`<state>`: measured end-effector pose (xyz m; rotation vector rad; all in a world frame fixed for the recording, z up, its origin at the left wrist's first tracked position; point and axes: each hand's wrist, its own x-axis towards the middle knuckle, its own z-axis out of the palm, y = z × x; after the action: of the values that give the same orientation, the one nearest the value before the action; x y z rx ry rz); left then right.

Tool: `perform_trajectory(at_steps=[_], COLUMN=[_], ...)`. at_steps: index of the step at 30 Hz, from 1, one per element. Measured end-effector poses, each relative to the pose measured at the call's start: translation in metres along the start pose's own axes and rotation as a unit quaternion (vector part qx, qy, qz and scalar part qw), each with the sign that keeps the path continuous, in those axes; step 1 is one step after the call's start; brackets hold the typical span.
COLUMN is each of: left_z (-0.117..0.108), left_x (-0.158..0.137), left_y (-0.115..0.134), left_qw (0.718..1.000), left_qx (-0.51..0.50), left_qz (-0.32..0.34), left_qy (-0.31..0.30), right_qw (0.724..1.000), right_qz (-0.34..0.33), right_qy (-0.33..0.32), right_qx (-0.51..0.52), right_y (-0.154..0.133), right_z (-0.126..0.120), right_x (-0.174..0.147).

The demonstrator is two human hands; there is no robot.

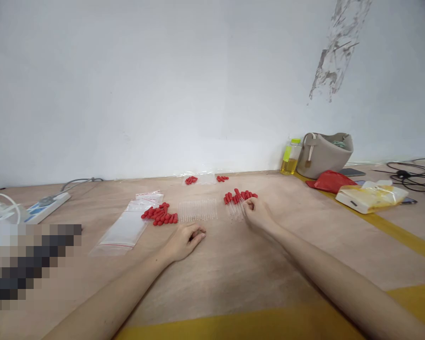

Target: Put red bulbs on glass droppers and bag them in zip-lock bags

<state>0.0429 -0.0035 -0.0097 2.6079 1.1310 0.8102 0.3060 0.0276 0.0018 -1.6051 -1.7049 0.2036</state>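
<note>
Tubes [198,210] lie at one o'clock from the nearer left hand [184,241], half-open, apparently empty, axes twelve-to-six; right hand [258,212] pinches beside red-capped tubes [236,198], hold unclear

- Red bulbs [159,218], eight o'clock: rubber-like, smooth, matt.
- Thin tubes [197,211], seven o'clock: clear, glossy — glass or plastic, I can't tell.
- Zip bags [122,230], eight o'clock: thin clear plastic, shiny.
- Tabletop [212,283], six o'clock: wood-like, mostly matt.
- Wall [163,85], twelve o'clock: smooth, matt — but a rough patch [335,56] at two.
- Bottle [292,158], three o'clock: clear, glossy.
- Handbag [322,158], three o'clock: leather-like, matt.
</note>
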Motion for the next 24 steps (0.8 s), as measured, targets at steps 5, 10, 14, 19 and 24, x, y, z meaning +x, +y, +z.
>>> perform_trajectory(at_steps=[5, 10, 14, 19, 24], left_z=[0.000, 0.001, 0.001, -0.001, -0.001], left_x=[0.000, -0.001, -0.001, -0.001, -0.001], left_y=[0.001, 0.000, 0.000, 0.001, 0.003], left_qw=[1.000, 1.000, 1.000, 1.000, 1.000], left_qx=[0.002, -0.002, -0.006, -0.010, -0.012], left_qz=[-0.011, -0.019, -0.026, -0.023, -0.018], left_qy=[0.001, -0.004, -0.012, -0.011, -0.014], right_qw=[0.989, 0.978, 0.978, 0.978, 0.981], right_qz=[0.088, 0.138, 0.131, 0.090, 0.024], right_qy=[-0.055, -0.049, -0.050, -0.040, -0.080], right_qx=[-0.102, -0.148, -0.157, -0.183, -0.176], right_y=[-0.002, -0.006, -0.003, -0.009, -0.040], right_z=[0.003, 0.024, 0.029, 0.027, 0.033], right_x=[0.028, 0.038, 0.038, 0.031, 0.021])
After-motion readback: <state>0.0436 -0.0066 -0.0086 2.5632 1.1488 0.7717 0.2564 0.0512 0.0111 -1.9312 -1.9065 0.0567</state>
